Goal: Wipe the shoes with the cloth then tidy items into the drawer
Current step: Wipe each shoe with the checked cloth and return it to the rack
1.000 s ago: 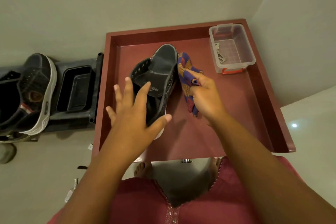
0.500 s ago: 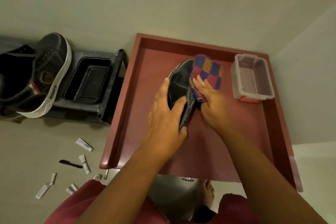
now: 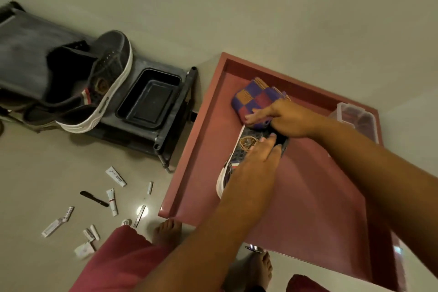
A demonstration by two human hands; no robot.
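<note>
A dark patterned shoe (image 3: 246, 143) with a white sole lies on its side in the open red drawer (image 3: 189, 149). My left hand (image 3: 258, 156) grips it from above, with the fingers wrapped over its upper. A checked purple, orange and red cloth (image 3: 253, 95) covers the shoe's far end. My right hand (image 3: 284, 118) holds that cloth and presses it onto the shoe. The matching shoe (image 3: 102, 83) stands on a low dark rack (image 3: 166, 149) to the left of the drawer.
A clear plastic box (image 3: 355, 116) sits in the drawer's far right corner. A black tray (image 3: 149, 102) is on the rack beside the other shoe. Several small white tubes (image 3: 113, 197) and a black stick lie on the floor near my bare feet (image 3: 168, 230).
My left hand went from hovering open to gripping the shoe, which now lies on its side. The cloth moved from beside the shoe onto its far end. The view swung right.
</note>
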